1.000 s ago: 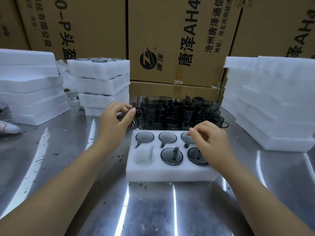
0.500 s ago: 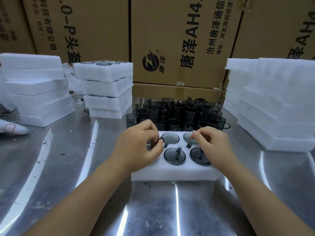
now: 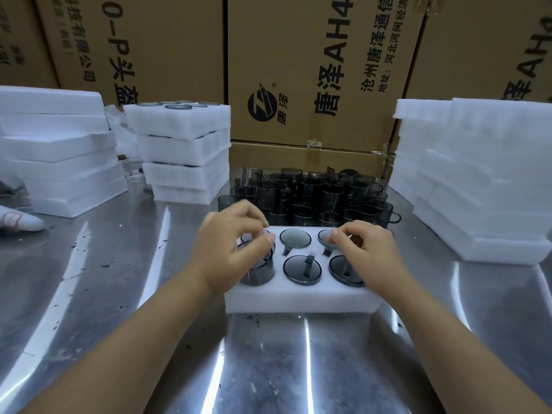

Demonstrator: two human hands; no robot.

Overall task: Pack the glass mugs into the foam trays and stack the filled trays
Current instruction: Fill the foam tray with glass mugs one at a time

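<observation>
The shiny steel surface (image 3: 119, 294) is throwing streaky light reflections and showing little dark specks. Big cardboard boxes (image 3: 298, 70) with printed characters are walling off the back. The foam tray (image 3: 298, 297) is sitting in the middle. From it, a stack of filled trays (image 3: 182, 150) is sitting at 10 o'clock and plain foam slabs (image 3: 59, 150) are piling up at 9 o'clock. A taller foam pile (image 3: 478, 174) is standing at 2 o'clock, running off the right edge. The loose mugs (image 3: 313, 195) are crowding at 12 o'clock, just behind the tray.

Hard bits: the tray's back-left pocket is mostly hiding behind the left hand (image 3: 230, 249). Something white is getting cut off at the far left edge, no idea what.

The left hand is gripping a smoky mug (image 3: 260, 271) by the rim, fingers curled over it. That mug is standing upright, partway down in the front-left pocket, at 8 o'clock on the tray. The right hand (image 3: 367, 255) is hovering with curled fingers over the back-right mug (image 3: 324, 238), at 2 o'clock on the tray. I can't tell whether it's actually pinching that rim. The seated mugs (image 3: 302, 270) are sitting sunk to the rim.
</observation>
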